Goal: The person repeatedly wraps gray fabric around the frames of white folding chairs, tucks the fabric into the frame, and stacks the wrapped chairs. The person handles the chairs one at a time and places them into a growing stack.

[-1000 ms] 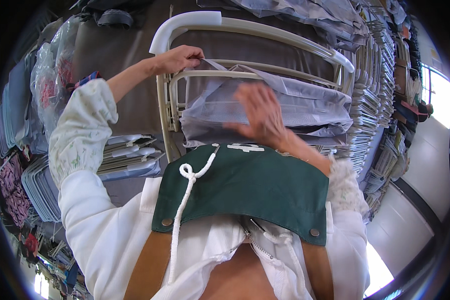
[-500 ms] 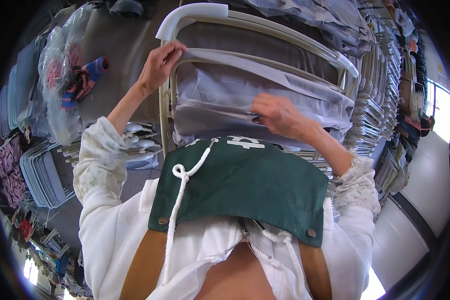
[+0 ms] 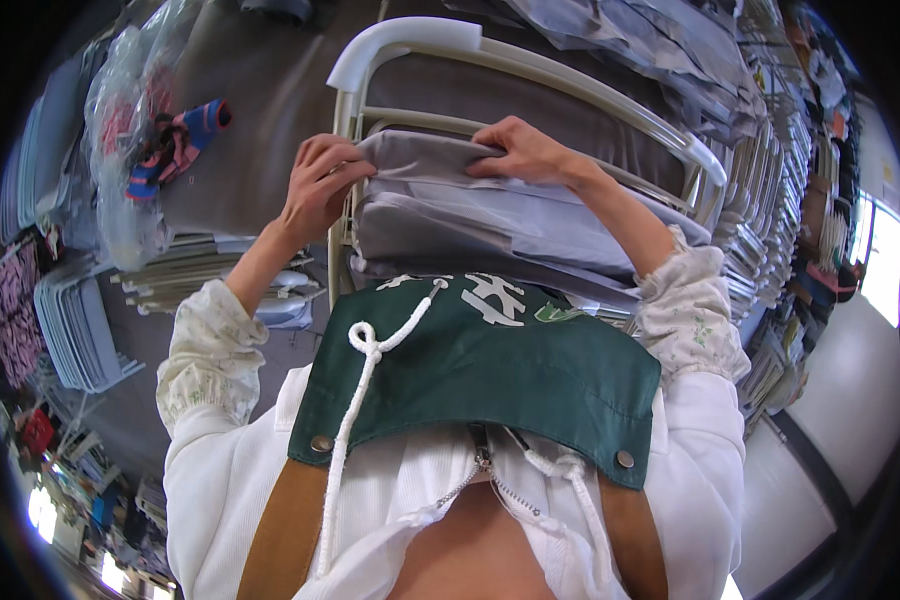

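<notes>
A beige tubular metal frame point(image 3: 570, 68) with white plastic corner pieces point(image 3: 400, 38) stands in front of me. Grey fabric point(image 3: 435, 215) is stretched across its lower part, with folds and a loose upper edge. At the fabric's upper left corner, my left hand point(image 3: 322, 182) has its fingers closed on the edge, close to the frame's side tube. Further right along that same edge, my right hand point(image 3: 525, 155) pinches the cloth between thumb and fingers. The lower end of the frame is hidden behind my green apron point(image 3: 490, 370).
A striped blue and red cloth item point(image 3: 180, 150) lies on the brown surface point(image 3: 260, 100) at left, beside clear plastic wrapping point(image 3: 120, 130). Stacked frames point(image 3: 760, 210) line the right side. Grey fabric pieces point(image 3: 650, 50) are heaped at the far side. More frames point(image 3: 85, 330) stand at left.
My right hand has moved up and left from the fabric's middle to its upper edge. The upper edge now folds downward near both hands. My left hand has shifted slightly lower.
</notes>
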Available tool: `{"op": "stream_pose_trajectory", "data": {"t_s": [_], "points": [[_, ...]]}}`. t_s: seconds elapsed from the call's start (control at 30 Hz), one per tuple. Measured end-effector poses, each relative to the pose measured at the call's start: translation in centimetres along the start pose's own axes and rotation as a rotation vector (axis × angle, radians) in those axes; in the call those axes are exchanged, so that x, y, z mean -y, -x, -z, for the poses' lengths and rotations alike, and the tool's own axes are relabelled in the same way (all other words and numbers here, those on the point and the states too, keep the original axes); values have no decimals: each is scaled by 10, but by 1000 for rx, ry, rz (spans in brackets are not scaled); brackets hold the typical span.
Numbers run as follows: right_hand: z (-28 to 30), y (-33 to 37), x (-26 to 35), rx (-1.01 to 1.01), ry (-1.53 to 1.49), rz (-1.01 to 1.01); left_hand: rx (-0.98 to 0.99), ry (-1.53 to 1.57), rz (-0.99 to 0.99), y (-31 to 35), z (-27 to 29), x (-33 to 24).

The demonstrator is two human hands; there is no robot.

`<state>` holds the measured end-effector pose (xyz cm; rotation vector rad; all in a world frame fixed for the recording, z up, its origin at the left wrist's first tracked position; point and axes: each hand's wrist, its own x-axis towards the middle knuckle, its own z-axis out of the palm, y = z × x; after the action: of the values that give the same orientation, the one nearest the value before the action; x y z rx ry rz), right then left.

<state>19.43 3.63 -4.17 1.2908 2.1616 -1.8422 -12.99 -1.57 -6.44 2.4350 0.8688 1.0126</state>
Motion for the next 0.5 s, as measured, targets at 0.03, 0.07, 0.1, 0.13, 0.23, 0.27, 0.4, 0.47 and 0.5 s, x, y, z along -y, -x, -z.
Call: {"op": "stream_pose_trajectory", "data": {"t_s": [0.03, 0.07, 0.1, 0.13, 0.23, 0.27, 0.4, 0.47, 0.5], "points": [[-2, -2, -3, 25, 36, -11, -110, -18, 114, 17, 6, -11], [0, -4, -4, 39, 81, -22, -132, 195, 289, 29, 10, -26], [0, -8, -5, 43, 66, 41, -158, 404, 465, 40, 14, -45], [0, -19, 4, 86, 28, 80, -194, 618, 644, 50, 13, -67], [-6, -65, 49, 156, -62, 179, -309, 430, 730, 52, -14, -107], [-16, -85, 70, 233, 32, 113, -360, 360, 722, 48, -22, -111], [-43, -142, 98, 461, 386, 119, -442, 327, 666, 47, -21, -117], [-50, -143, 103, 518, 575, 294, -579, 281, 782, 52, -19, -100], [-47, -131, 108, 522, 679, 401, -646, 261, 839, 52, -20, -87]]}}
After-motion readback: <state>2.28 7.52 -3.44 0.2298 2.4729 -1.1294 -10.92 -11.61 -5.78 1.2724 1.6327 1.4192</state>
